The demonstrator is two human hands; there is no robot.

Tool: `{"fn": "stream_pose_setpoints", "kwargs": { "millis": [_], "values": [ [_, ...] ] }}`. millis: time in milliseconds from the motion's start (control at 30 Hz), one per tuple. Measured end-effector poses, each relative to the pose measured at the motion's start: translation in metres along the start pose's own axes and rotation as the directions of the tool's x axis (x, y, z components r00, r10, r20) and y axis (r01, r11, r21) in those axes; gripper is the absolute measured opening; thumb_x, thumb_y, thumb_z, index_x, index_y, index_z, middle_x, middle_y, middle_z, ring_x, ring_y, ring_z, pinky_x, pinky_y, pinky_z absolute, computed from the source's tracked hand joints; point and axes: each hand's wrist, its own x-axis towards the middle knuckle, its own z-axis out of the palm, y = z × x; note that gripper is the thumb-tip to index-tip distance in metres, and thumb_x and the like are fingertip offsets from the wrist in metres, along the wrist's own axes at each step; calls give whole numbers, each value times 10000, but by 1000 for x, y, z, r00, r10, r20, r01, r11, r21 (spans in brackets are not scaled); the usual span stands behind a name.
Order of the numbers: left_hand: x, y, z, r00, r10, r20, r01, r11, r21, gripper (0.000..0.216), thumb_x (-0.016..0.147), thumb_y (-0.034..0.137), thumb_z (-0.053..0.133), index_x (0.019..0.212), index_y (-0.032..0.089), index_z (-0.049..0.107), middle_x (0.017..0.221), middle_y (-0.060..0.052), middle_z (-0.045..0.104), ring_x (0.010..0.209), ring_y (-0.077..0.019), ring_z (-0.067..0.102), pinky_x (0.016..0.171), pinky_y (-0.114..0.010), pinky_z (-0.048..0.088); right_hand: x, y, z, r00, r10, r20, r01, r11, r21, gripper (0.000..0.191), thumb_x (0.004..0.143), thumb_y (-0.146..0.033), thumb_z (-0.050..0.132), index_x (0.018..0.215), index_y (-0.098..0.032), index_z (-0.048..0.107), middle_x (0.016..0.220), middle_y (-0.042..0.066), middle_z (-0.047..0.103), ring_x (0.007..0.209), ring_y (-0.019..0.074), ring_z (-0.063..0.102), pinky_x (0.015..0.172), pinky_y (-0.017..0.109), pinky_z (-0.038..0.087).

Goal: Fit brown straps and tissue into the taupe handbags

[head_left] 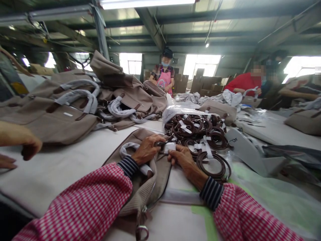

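A taupe handbag (158, 177) lies in front of me, its zipper partly open and its handles wrapped in white material. Over its far end, my left hand (147, 148) pinches a dark brown strap end (163, 142). Close beside it, my right hand (185, 162) has thumb and fingers closed on a small white wrapper (170, 147) at the strap. The fingers hide part of the strap, so how it joins the bag is unclear. Just beyond my right hand, coiled brown straps (213, 164) with white wrappings lie in a heap.
Taupe bags (62, 117) are piled at the left, near another person's hands (18, 140). Clear plastic (179, 112) lies over the strap heap. Grey-white card (247, 150) and plastic sheeting (278, 194) lie at the right. Several people work across the table.
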Motion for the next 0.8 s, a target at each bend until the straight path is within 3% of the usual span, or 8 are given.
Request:
{"fn": "stream_pose_setpoints", "kwargs": {
  "millis": [433, 800],
  "values": [
    [0, 7, -1, 1000, -16, -13, 15, 1000, -18, 483, 690, 51, 554, 1113, 148, 764, 1223, -111, 738, 1175, -296, 659, 1091, -472, 497, 1, -3, 2, 998, 59, -16, -58, 998, 30, 236, 688, -376, 684, 780, -158, 670, 632, 30, 689, 419, 90, 507, 388, 190, 323],
    [0, 5, 0, 1000, -23, -16, 23, 1000, -7, 468, 702, 60, 560, 1110, 174, 757, 1219, -86, 744, 1166, -263, 660, 1069, -413, 499, 3, 6, 0, 1000, -1, -9, 2, 1000, 28, 240, 728, -379, 708, 786, -147, 680, 652, 37, 691, 435, 89, 516, 415, 195, 355]
  ]
}}
